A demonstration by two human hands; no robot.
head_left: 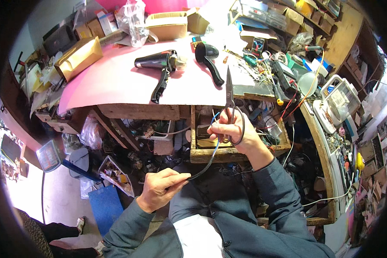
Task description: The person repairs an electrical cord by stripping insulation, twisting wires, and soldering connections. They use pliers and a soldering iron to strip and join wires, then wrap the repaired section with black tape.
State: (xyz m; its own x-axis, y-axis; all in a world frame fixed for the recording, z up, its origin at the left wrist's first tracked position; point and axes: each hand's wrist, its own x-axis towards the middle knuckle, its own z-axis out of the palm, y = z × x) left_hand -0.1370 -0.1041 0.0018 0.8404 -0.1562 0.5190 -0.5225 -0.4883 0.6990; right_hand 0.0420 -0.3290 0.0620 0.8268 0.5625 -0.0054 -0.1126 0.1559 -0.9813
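Observation:
My left hand (pixel 161 189) pinches a black cable (pixel 202 170) low in the middle, over my lap. The cable curves up to my right hand (pixel 234 133), where its blue inner wire (pixel 214 120) shows between my fingers. That same hand also grips large dark scissors (pixel 229 88), upright, blades pointing away from me. Beyond them, on a pink sheet (pixel 103 86) covering the bench, lie two black hair dryers (pixel 155 62) (pixel 206 56), the left one with its handle opened up and a pale part at its rear.
An open wooden drawer (pixel 195 152) sits under the bench edge. Cardboard boxes (pixel 165 28), tools and wires (pixel 266 64) crowd the back and right. A plastic bin (pixel 116 176) and a blue board (pixel 103 210) are at lower left, where another person's legs (pixel 60 232) show.

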